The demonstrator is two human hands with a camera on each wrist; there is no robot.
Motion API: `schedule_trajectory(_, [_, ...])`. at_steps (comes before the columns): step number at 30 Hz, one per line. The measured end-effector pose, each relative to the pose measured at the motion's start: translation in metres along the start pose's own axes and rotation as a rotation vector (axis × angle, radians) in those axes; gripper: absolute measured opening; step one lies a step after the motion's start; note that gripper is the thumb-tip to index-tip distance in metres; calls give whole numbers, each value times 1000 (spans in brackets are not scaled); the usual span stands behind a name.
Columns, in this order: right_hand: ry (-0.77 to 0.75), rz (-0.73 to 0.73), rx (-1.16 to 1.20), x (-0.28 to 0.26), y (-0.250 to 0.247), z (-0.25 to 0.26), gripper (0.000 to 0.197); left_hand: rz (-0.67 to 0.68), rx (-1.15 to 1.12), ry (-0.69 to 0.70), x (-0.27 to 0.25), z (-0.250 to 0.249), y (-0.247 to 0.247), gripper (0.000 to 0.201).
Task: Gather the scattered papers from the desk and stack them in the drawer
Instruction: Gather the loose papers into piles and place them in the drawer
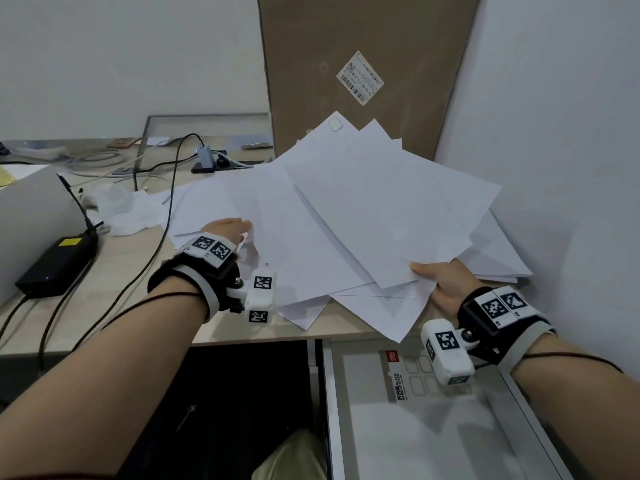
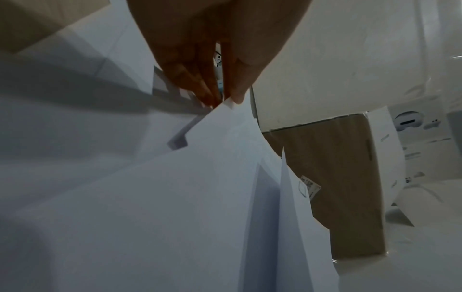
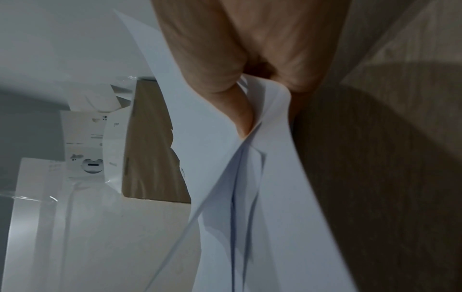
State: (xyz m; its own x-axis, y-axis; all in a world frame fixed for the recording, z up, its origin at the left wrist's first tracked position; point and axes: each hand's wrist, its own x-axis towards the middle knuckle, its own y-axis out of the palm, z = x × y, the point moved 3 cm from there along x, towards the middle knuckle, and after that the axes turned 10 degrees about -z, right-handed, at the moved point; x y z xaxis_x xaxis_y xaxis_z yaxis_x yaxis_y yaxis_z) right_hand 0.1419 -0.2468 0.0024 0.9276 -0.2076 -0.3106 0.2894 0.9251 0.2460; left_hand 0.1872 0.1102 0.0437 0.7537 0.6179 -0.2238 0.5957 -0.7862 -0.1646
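1. The loose fan of white paper sheets (image 1: 346, 216) lies spread over the pale wood-grain table (image 1: 114, 327), its long axis running from the near left to the far right corner, where the far sheets lean against a tall brown cardboard panel (image 1: 363, 46).
2. The right hand (image 1: 445, 282) holds the near right edge of the fan; the right wrist view shows the thumb on top and the fingers (image 3: 300, 79) curled beneath, with several sheets bunched between them.
3. The left hand (image 1: 228, 230) sits at the left edge of the fan; the left wrist view shows its fingertips (image 2: 237, 98) drawn together, pinching the corner of one sheet.
4. A few more sheets lie flat on the table at the far right, behind the right hand and not in either grip.
5. The open grey metal drawer (image 1: 540, 427) stands directly below the table's near edge, under the right forearm, with a printed label sheet (image 1: 408, 375) lying in it.
6. The relation that matters: the drawer is toward the person and below the papers, and the right hand is much the nearer to it, while the left is off to the side.
7. My judgement is that gathering is under way; the sheets look too splayed to stack, so the hands probably need to draw together first.
8. A black power adapter (image 1: 55, 265) and black cables (image 1: 166, 202) lie to the left, apart from the paper.
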Motion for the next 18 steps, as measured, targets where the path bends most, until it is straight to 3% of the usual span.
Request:
schedule_trajectory(3, [22, -43, -31, 4, -1, -3, 33, -92, 18, 103, 3, -12, -9, 27])
schedule_trajectory(7, [47, -120, -102, 7, -1, -9, 37, -274, 46, 361, -10, -45, -29, 16])
schedule_trajectory(10, [70, -128, -138, 4, 4, -13, 38, -327, 43, 537, -32, -69, -37, 10])
schedule_trajectory(14, [108, -58, -131, -8, 16, -14, 30, -148, 243, 723, -70, -81, -17, 8])
schedule_trajectory(18, [124, 43, -77, -22, 26, -10, 19, 191, 429, 692, -102, -64, 20, 4])
